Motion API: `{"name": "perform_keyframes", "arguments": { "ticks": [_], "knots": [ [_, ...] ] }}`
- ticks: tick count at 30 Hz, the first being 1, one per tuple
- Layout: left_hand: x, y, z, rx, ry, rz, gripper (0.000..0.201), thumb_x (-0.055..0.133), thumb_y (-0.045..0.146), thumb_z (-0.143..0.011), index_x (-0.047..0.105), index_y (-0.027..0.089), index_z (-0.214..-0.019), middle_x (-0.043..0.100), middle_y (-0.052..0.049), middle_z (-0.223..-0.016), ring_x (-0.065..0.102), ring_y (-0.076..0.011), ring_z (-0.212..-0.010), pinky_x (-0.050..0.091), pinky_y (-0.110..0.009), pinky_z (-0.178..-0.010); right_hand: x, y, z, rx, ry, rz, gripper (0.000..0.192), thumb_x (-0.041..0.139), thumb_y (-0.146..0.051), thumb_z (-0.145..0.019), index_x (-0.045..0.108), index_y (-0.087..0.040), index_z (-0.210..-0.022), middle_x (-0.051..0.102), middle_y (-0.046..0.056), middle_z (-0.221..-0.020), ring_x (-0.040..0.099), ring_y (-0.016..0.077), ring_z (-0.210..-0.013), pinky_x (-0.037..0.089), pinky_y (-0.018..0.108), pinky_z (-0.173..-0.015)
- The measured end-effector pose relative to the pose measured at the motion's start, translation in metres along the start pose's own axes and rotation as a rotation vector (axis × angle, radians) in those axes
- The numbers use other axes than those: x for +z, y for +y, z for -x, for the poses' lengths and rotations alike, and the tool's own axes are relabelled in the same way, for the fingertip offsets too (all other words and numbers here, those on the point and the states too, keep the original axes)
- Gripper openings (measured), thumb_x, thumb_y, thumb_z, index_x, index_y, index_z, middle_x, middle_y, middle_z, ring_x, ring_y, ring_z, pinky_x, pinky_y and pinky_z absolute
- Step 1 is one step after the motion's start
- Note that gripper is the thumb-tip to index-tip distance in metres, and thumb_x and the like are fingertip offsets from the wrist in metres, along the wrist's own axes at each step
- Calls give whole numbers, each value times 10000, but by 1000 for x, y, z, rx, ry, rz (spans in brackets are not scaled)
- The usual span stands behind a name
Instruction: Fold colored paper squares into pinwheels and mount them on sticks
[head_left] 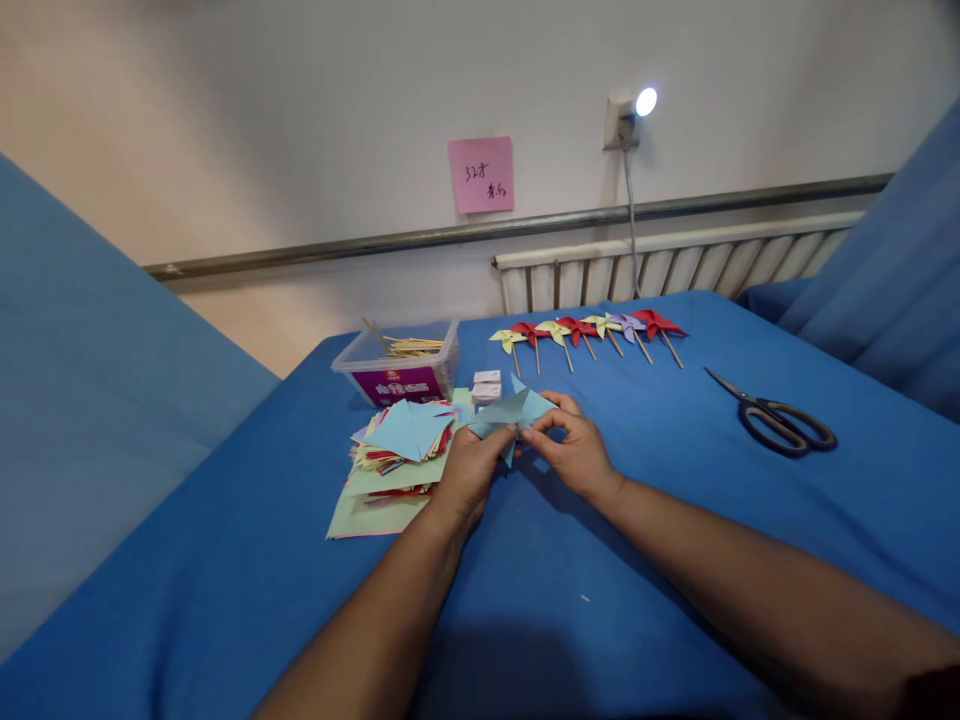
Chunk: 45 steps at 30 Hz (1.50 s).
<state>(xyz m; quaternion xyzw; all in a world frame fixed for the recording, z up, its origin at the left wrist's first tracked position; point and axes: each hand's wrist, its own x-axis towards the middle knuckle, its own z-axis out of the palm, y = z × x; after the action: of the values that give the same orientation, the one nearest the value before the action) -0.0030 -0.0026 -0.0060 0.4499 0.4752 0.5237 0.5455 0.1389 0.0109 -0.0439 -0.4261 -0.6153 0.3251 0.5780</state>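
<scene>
Bare forearms (360, 620) reach in over a blue cloth (510, 580), where a white scrap (585, 598) lies between them. Past them, the left hand (474, 462) grips a piece of blue paper (510, 408), thumb pressed near its middle. The right hand (577, 450) has thumb and forefinger drawn to a narrow pinch at the paper's near right side (whether a pin or anything else sits between those tips, I cannot tell). The paper is held just above the cloth, its points sticking out, some bent inward.

My reading is that the vanes are being folded to the centre; the next move would call for keeping the gathered points under the left thumb while the right fingers bring in another corner or fasten the middle.

Just left is a stack of cut paper (409, 430) on pale green sheets (375, 515); well to the right lie open-handled scissors (776, 415). Beyond the hands come small white boxes (487, 385), a clear tub (401, 385) holding sticks (412, 347), and a row of seven pinwheels (577, 328). Behind, a radiator (675, 265) and a pink note (481, 175) on the wall.
</scene>
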Motion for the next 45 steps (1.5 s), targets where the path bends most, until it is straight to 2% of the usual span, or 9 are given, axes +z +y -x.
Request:
{"name": "perform_keyframes", "arguments": {
  "ticks": [8, 14, 21, 30, 39, 45],
  "knots": [
    [-1, -3, 0, 4, -20, 3, 200, 736, 293, -686, 697, 126, -790, 663, -32, -725, 585, -155, -654, 474, -268, -617, -1, -2, 0, -10, 6, 38, 203, 701, -351, -761, 648, -203, -634, 609, 100, -1148, 570, 247, -1150, 427, 368, -970],
    [3, 3, 3, 37, -22, -12, 172, 768, 245, -655, 673, 132, -744, 636, -5, -674, 547, -122, -602, 457, -249, -604, 0, -3, 0, -21, 11, 62, 176, 684, -313, -765, 642, -205, -634, 618, 105, -1131, 574, 249, -1149, 429, 371, -973],
    [1, -2, 0, 13, 33, 11, 230, 759, 306, -678, 711, 130, -818, 675, -30, -736, 585, -143, -638, 474, -266, -628, -2, -5, 3, -44, -1, 71, 126, 669, -322, -786, 668, -216, -720, 623, 95, -1103, 553, 247, -1190, 424, 385, -995],
    [1, -3, 0, -13, 2, 42, 221, 768, 296, -664, 721, 133, -805, 692, -40, -758, 582, -139, -635, 470, -261, -625, -3, -6, 1, -65, -8, 51, 130, 648, -290, -797, 649, -210, -694, 628, 86, -1036, 569, 242, -1160, 423, 383, -993],
    [-1, -3, 0, 19, -14, 2, 224, 752, 291, -675, 717, 131, -829, 687, -40, -782, 588, -150, -679, 469, -273, -666, -4, -4, 1, -58, -44, 42, 137, 651, -287, -793, 647, -215, -677, 637, 58, -986, 588, 218, -1113, 434, 355, -977],
    [1, -1, 1, -6, -1, -5, 205, 760, 294, -661, 702, 131, -771, 665, -17, -704, 565, -135, -625, 446, -261, -630, -4, -3, 1, -30, -53, 38, 124, 653, -290, -784, 655, -222, -680, 645, 49, -1003, 590, 219, -1104, 426, 375, -991]
  ]
}}
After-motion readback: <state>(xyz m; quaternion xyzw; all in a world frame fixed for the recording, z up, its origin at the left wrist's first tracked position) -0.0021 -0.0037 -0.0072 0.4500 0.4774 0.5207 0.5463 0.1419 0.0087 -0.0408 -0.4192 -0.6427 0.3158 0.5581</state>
